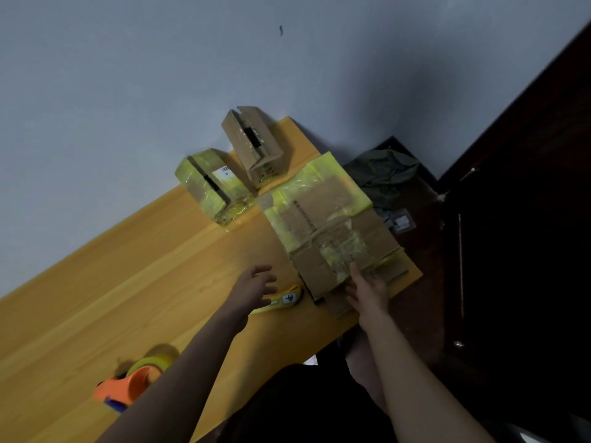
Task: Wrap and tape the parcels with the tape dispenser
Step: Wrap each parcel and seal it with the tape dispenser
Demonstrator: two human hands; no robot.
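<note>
A flattened cardboard box (323, 212) with yellow-green tape lies on the right end of the wooden table (134, 276). My right hand (367, 290) rests flat on its near end, fingers straight. My left hand (256, 287) hovers with fingers spread just left of a small yellow cutter (289, 298) lying beside the box. An orange tape dispenser (134, 383) with a yellow-green roll stands at the near left, partly behind my left forearm. Two small boxes stand at the far edge: a taped one (211, 185) and a plain cardboard one (256, 145).
The table's right edge runs just past the flattened box, with dark floor beyond. On that floor are a grey-green cloth (383, 174) and a small packet (401, 222). A grey wall (160, 75) stands behind the table. A dark door (527, 219) fills the right side.
</note>
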